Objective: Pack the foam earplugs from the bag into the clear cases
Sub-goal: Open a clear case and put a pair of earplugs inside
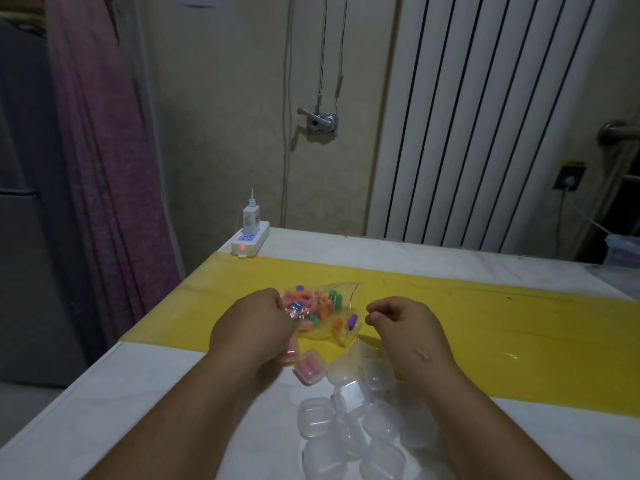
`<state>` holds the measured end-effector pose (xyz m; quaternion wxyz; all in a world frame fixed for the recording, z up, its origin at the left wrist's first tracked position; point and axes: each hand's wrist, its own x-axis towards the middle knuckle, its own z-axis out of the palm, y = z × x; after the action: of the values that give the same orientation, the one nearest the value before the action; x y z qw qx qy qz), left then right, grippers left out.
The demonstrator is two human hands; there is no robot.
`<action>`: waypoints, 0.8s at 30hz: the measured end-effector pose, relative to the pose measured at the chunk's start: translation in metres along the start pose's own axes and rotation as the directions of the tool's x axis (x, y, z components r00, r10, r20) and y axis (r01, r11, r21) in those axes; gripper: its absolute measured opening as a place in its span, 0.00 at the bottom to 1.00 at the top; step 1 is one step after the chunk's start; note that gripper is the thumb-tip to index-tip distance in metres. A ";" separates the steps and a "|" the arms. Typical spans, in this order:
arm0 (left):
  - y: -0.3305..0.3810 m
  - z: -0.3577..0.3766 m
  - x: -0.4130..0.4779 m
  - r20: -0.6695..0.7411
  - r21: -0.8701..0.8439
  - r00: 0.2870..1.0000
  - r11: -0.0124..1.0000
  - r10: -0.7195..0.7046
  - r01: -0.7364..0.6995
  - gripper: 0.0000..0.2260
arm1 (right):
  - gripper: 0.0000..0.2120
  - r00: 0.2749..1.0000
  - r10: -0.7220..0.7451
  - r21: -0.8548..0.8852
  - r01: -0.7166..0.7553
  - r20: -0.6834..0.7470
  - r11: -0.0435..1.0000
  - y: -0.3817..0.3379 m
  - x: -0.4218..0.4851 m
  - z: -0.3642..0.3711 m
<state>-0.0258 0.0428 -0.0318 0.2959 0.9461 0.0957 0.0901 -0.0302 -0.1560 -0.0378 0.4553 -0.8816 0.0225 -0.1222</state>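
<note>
A clear zip bag [323, 315] full of coloured foam earplugs lies on the yellow mat [485, 323]. My left hand [256, 323] grips the bag's left end. My right hand [401, 323] hovers just right of the bag with curled fingers; nothing shows between them. A purple earplug [352, 321] sits near the bag's right edge. A clear case holding pink earplugs [310, 368] lies below the bag, with another partly hidden under my left hand. Several empty clear cases [349, 420] are heaped between my forearms.
A white power strip [250, 241] with a plugged charger stands at the table's far left corner. The white table [156, 393] drops off at its left edge. A radiator [485, 126] and a wall stand behind. A plastic container [621, 252] shows at far right.
</note>
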 end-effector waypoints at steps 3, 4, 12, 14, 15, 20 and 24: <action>-0.002 0.000 0.004 -0.109 0.019 0.994 1.000 0.008 -0.005 0.03 | 0.12 0.997 0.020 -0.093 -0.013 0.073 0.996 0.000 0.004 0.005; -0.003 0.001 0.005 -0.133 -0.002 0.991 1.000 0.016 -0.017 0.04 | 0.13 0.995 0.021 -0.113 -0.009 0.100 0.994 0.000 0.005 0.007; -0.006 0.017 0.013 -0.143 -0.067 0.971 0.977 0.192 -0.203 0.07 | 0.18 0.973 0.011 -0.320 0.064 0.229 0.945 -0.012 0.017 0.016; -0.007 0.020 0.015 -0.153 -0.065 0.971 0.979 0.183 -0.194 0.09 | 0.17 0.966 0.020 -0.360 0.078 0.260 0.930 -0.016 0.022 0.020; -0.007 0.021 0.015 -0.159 -0.072 0.973 0.981 0.170 -0.183 0.09 | 0.16 0.964 0.020 -0.361 0.080 0.265 0.929 -0.018 0.023 0.023; -0.008 0.021 0.016 -0.182 -0.084 0.975 0.986 0.126 -0.143 0.06 | 0.10 0.989 -0.021 -0.324 0.069 0.147 0.944 -0.028 0.034 0.036; -0.007 0.021 0.015 -0.178 -0.096 0.976 0.985 0.125 -0.144 0.05 | 0.11 0.978 0.000 -0.402 0.085 0.208 0.912 -0.032 0.043 0.045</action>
<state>-0.0078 0.0406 -0.0510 0.3309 0.9216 0.0514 0.1962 0.0199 -0.1081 -0.0289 0.2582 -0.9653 -0.0182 -0.0340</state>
